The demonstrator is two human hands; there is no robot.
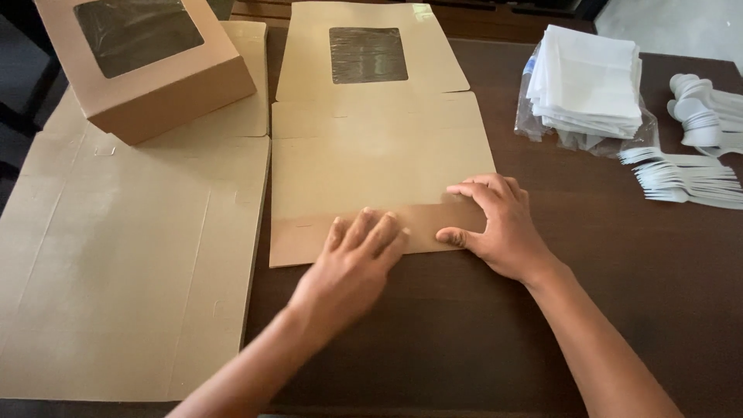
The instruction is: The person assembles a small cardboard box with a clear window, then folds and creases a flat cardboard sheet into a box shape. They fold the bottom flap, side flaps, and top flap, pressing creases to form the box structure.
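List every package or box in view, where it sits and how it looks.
Flat box blank: table centre, tan cardboard, dark film window; left hand and right hand press its near flap.
Assembled box: far left, square, tan, windowed lid.
Flat cardboard sheets: left, tan, under that box.
Napkin pack: far right, white stack in clear plastic.
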